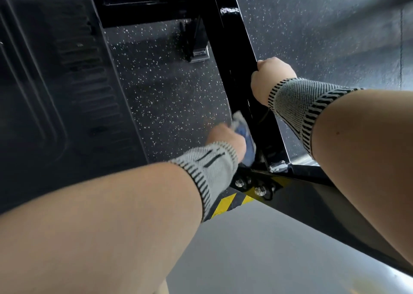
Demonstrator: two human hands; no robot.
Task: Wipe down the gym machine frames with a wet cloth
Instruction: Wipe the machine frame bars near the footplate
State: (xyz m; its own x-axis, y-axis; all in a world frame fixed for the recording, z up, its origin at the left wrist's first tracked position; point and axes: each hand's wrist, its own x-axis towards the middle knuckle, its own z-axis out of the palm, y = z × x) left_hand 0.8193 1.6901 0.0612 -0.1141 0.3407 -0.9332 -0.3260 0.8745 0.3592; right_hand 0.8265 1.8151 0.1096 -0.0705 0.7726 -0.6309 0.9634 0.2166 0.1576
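No readable text, labels, brands or numbers, only yellow-and-black hazard stripes (225,204) by the frame's bolted foot

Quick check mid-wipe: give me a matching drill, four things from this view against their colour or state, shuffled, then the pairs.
Things:
1. left hand
2. right hand
3. frame beam
4. warning stripe

States:
A. glossy black, running across the speckled floor
B. yellow and black, beside the bolts
C. holds the blue cloth against the beam's side
D. closed on the beam's upper edge, no cloth

Pairs: 1-C, 2-D, 3-A, 4-B
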